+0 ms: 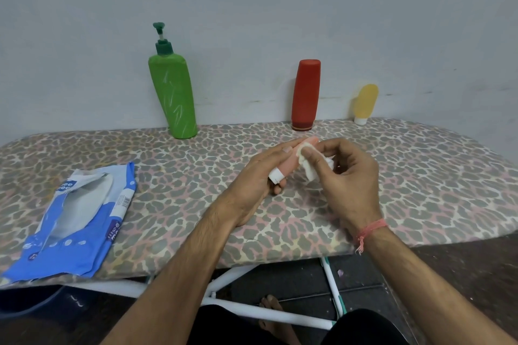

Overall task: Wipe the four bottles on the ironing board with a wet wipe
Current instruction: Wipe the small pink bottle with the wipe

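R hand (346,176) fingers pinch wet wipe (308,166) vs pink bottle (293,162); L hand (262,179) fingers curled round it.

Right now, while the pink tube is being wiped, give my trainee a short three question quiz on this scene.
1. True or false: the left hand holds the pink tube.
2. Which bottle has a pump top? A) green bottle B) red bottle C) yellow bottle
3. Fill in: the right hand pinches the ___ against the tube.

Key: 1 true. 2 A. 3 wet wipe. The wipes packet lies at the left of the ironing board.
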